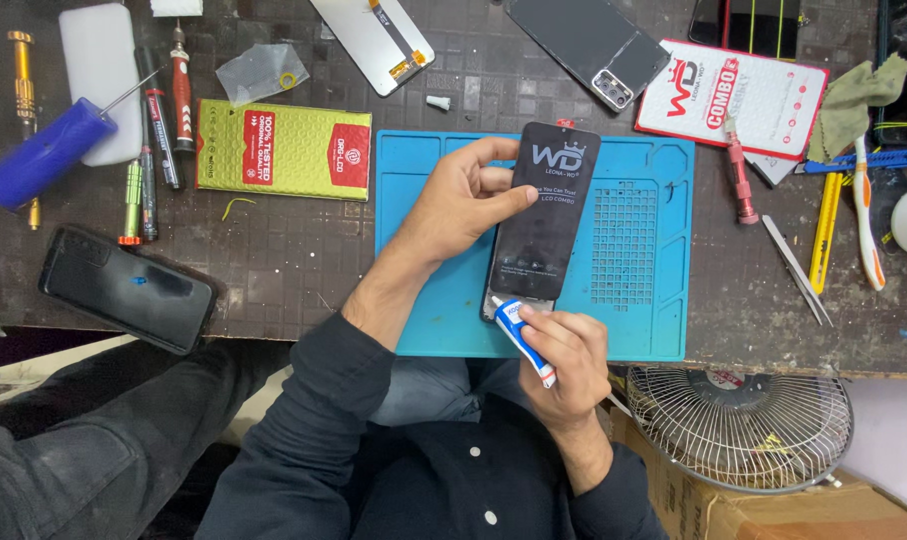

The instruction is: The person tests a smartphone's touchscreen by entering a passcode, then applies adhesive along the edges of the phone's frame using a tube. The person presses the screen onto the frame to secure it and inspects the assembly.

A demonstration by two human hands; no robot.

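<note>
A black phone screen panel (546, 215), long and glossy with pale print on its protective film, stands tilted over a blue work mat (654, 330), its lower edge down near the mat's front and its top lifted toward the back. The left hand (464, 195) grips it by the upper left edge, thumb across the face and fingers curled behind. At the panel's bottom edge, the right hand (572, 360) is closed around a small white-and-blue glue tube (522, 335), whose tip touches the lower left corner of the panel. The mat has a grid of small square pockets on its right half and lies on a dark, worn workbench (304, 260). Left of the mat lies a yellow-green packet (282, 150) with a red patch, and further left a row of screwdrivers (159, 120), a blue-handled tool (44, 155) and a black phone (129, 288) lying face down. Behind the mat rest a white screen part (374, 40) and a dark phone back (586, 48). To the right are a red-and-white packet (764, 95), tweezers (796, 268), a toothbrush (867, 225) and a green cloth (859, 95). A small wire-guard fan (744, 425) sits below the bench edge.
</note>
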